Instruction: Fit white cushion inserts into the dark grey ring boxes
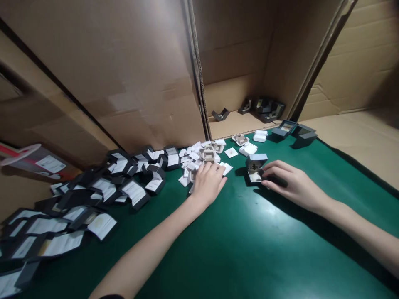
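Observation:
A small dark hinged box (256,176) stands with its lid up on the green table (249,249). White lining shows inside it. My right hand (293,185) grips the box's right side, with thumb and fingers bent around that edge. Palm down, my left hand (208,185) rests on a heap of small white box inserts and paper pieces (193,158). Its fingers are slightly spread and touch the heap; the fingertips are partly hidden among the pieces. A beige insert (208,155) lies just beyond them.
Many open dark boxes with white papers (106,187) crowd the left side. Two dark boxes (283,129) sit at the back right. A cardboard carton (240,124) holds several more. White pads (248,149) lie behind the small box. A plastic tub (40,162) stands far left.

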The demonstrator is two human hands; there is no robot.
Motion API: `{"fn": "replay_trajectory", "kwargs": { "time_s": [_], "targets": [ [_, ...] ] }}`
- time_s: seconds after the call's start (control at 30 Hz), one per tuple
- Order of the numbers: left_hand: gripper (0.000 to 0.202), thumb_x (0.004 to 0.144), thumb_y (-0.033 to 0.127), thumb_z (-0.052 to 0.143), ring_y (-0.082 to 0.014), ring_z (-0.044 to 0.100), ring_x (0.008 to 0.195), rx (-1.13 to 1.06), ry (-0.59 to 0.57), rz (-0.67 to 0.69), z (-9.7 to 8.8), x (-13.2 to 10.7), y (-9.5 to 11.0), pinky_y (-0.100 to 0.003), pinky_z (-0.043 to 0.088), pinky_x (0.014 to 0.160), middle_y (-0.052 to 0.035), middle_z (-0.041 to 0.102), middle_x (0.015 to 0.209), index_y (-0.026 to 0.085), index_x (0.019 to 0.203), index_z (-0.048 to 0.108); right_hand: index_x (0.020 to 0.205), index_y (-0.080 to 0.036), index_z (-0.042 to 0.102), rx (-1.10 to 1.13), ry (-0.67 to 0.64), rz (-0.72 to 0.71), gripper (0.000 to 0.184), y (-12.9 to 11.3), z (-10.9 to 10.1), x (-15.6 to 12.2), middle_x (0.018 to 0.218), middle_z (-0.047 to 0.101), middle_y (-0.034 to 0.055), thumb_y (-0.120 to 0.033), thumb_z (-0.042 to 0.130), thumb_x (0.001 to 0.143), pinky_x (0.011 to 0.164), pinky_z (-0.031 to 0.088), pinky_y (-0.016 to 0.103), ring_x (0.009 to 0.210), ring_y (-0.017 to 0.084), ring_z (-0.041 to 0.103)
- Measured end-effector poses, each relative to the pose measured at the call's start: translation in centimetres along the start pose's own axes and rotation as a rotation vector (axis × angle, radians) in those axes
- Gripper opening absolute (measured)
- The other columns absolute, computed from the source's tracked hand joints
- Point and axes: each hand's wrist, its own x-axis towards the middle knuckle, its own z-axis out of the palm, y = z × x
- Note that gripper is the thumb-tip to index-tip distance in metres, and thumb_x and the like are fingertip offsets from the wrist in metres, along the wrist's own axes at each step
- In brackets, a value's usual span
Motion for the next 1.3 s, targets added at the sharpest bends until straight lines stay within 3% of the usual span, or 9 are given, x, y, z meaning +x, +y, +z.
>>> {"fn": "replay_trajectory", "kwargs": {
  "time_s": [0.13,0.33,0.43,0.53,0.7,0.8,1.0,1.2,1.3],
  "targets": [
    [0.033,0.089,0.043,0.042,-0.018,0.049,0.1,0.007,0.005,-0.019,-0.2,-0.1,0.0,-0.036,0.034,0.09,-0.0061,0.059,0.106,0.018,0.103,0.058,0.093,-0.023,0.058,-0.004,-0.004,-0.048,0.009,-0.1,0.6,0.0,0.116,0.055,0.0064,-0.029,0.052,0.092,0.081,0.051,0.032,0.096,0.017,0.061],
    [0.03,0.091,0.033,0.038,-0.0153,0.052,0.096,-0.1,0.035,-0.043,-1.1,0.0,0.3,-0.034,0.034,0.087,-0.0049,0.063,0.098,0.015,0.086,0.062,0.092,-0.022,0.06,0.032,0.033,-0.073,0.007,0.2,0.7,0.1,0.114,0.056,0.0066,-0.026,0.054,0.091,0.081,0.052,0.032,0.095,0.017,0.062],
    [0.026,0.089,0.033,0.044,-0.0123,0.055,0.095,-0.361,0.125,-0.095,-2.3,0.2,0.4,-0.028,0.038,0.084,-0.0021,0.065,0.1,0.017,0.085,0.064,0.092,-0.022,0.061,0.056,0.028,-0.084,0.008,0.2,0.7,0.1,0.114,0.057,0.007,-0.025,0.054,0.09,0.082,0.052,0.033,0.096,0.018,0.062],
    [0.025,0.084,0.037,0.052,-0.0059,0.055,0.076,-0.755,0.156,-0.184,-3.6,0.5,0.4,-0.018,0.041,0.069,-0.0027,0.066,0.089,0.015,0.086,0.065,0.092,-0.022,0.062,0.063,0.005,-0.114,0.009,0.1,0.7,0.1,0.114,0.057,0.0076,-0.024,0.054,0.09,0.083,0.051,0.035,0.1,0.019,0.06],
    [0.031,0.077,0.04,0.062,-0.0016,0.047,0.047,-1.303,0.043,-0.359,-4.3,0.9,0.6,-0.012,0.038,0.048,-0.0013,0.059,0.061,0.01,0.086,0.059,0.094,-0.022,0.063,0.036,0.049,-0.174,0.011,-0.4,0.5,0.4,0.109,0.061,0.0087,-0.022,0.052,0.091,0.083,0.048,0.038,0.099,0.021,0.059],
    [0.034,0.075,0.04,0.065,-0.0035,0.053,0.046,-1.46,-0.034,-0.433,-4.0,1.0,0.9,-0.012,0.042,0.047,-0.0024,0.061,0.061,0.009,0.087,0.057,0.1,-0.023,0.064,0.108,0.075,-0.157,0.015,-1.0,0.2,0.5,0.109,0.062,0.009,-0.022,0.051,0.091,0.085,0.048,0.038,0.101,0.021,0.059],
    [0.034,0.073,0.034,0.069,-0.0116,0.068,0.068,-1.602,-0.141,-0.431,-3.7,0.7,1.9,-0.018,0.057,0.065,-0.0067,0.066,0.073,0.007,0.089,0.056,0.11,-0.025,0.065,0.37,-0.003,-0.059,0.022,-2.5,-0.3,0.2,0.123,0.059,0.0071,-0.023,0.054,0.091,0.097,0.046,0.035,0.113,0.02,0.057],
    [0.035,0.072,0.035,0.07,-0.012,0.069,0.071,-1.566,-0.107,-0.393,-3.5,0.5,2.2,-0.02,0.059,0.069,-0.0076,0.067,0.076,0.006,0.086,0.057,0.096,-0.024,0.072,0.6,-0.007,-0.021,0.018,-3.0,-0.4,0.1,0.111,0.063,0.0075,-0.026,0.055,0.09,0.091,0.049,0.032,0.102,0.019,0.061],
    [0.034,0.071,0.036,0.07,-0.0114,0.068,0.072,-1.524,-0.077,-0.377,-3.4,0.5,2.3,-0.021,0.059,0.068,-0.0068,0.066,0.076,0.006,0.084,0.059,0.103,-0.026,0.072,0.633,-0.045,0.009,0.022,-3.0,-0.5,0.2,0.114,0.062,0.0079,-0.028,0.054,0.091,0.092,0.049,0.033,0.105,0.02,0.06]
  ]
}}
